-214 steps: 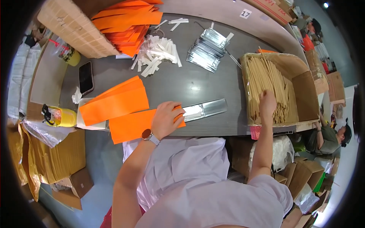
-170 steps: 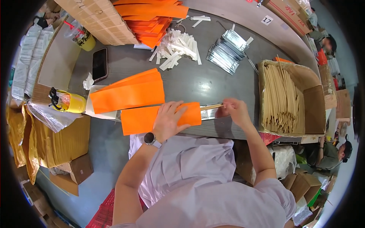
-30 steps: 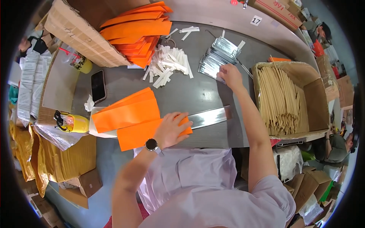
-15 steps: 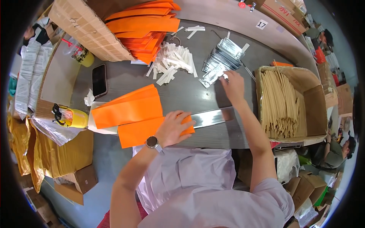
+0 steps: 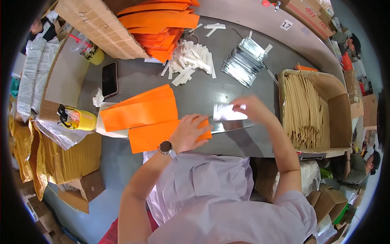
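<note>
My left hand lies with fingers spread on an orange sheet near the table's front edge. In my right hand, slightly blurred, is a shiny silver foil strip, pinched at its right end. It is held above a flat, shiny metal strip that reaches rightward from the orange sheet. More orange sheets overlap on a white tray to the left. Farther back is a pile of silver foil strips, apart from my hands.
White paper strips are heaped at the back middle, by orange sheets in a cardboard box. At right a carton holds thin wooden sticks. Left are a phone, a drink cup and a yellow container.
My right hand has come from the silver pile toward the front, bringing a foil strip over the metal strip. My left hand stays on the orange sheet. The view has shifted slightly.
</note>
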A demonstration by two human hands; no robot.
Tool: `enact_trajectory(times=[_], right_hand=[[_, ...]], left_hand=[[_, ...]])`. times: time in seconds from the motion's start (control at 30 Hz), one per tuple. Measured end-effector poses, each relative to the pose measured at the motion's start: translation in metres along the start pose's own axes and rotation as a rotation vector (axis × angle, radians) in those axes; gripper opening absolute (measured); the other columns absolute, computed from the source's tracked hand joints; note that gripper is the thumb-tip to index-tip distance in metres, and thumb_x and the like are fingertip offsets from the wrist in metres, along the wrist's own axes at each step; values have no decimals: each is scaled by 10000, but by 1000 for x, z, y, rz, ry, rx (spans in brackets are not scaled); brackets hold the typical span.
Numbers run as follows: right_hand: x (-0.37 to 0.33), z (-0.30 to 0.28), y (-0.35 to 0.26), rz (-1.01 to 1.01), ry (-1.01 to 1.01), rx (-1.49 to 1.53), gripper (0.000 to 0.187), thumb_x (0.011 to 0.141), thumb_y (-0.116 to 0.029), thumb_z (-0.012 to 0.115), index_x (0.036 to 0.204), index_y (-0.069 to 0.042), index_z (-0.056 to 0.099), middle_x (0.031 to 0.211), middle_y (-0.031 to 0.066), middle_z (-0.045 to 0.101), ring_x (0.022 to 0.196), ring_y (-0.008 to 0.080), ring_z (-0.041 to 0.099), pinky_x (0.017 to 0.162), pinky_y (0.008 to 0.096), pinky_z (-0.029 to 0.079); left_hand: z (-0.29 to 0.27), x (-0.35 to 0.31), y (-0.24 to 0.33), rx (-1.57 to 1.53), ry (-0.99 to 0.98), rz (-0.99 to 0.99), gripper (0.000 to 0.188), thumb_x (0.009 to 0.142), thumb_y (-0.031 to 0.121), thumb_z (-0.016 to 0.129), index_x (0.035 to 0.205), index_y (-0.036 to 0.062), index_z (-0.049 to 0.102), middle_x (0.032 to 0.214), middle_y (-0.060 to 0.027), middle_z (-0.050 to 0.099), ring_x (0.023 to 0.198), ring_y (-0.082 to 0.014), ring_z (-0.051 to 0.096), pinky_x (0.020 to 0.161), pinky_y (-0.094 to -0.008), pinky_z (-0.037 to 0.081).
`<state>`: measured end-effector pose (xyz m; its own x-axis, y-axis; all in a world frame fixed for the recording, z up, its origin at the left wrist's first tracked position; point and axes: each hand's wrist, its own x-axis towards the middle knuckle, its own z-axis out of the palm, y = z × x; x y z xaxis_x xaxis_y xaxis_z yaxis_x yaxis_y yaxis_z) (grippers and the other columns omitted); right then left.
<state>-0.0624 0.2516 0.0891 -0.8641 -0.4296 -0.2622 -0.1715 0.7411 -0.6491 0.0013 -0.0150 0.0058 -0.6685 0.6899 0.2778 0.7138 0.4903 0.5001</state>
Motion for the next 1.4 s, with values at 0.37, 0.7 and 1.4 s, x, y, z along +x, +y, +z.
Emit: enact_trajectory(times=[0.37,0.7,1.4], right_hand=[[24,63,10,-251,383,-407,171,765,-182,718,862,-63,642,850,95,595,746,293,580,687,408,482],[136,54,32,272,659,-275,194,791,-231,660,841,-45,684,822,168,668,818,341,651,703,421,515],[-33,67,15,-211,221,-401,92,791,-119,657,871,-82,631,889,87,621,746,304,613,660,363,502]], left_hand=[[-3,4,-1,2,12,12,498,734,285,747,1197,179,599,1343,-105,495,1174,-333,466,969,-451,400],[5,3,0,-7,19,8,497,736,280,750,1199,183,599,1338,-95,498,1183,-332,461,976,-455,400],[2,2,-1,22,-7,-6,507,735,287,749,1205,177,593,1355,-98,482,1186,-333,452,977,-449,389]])
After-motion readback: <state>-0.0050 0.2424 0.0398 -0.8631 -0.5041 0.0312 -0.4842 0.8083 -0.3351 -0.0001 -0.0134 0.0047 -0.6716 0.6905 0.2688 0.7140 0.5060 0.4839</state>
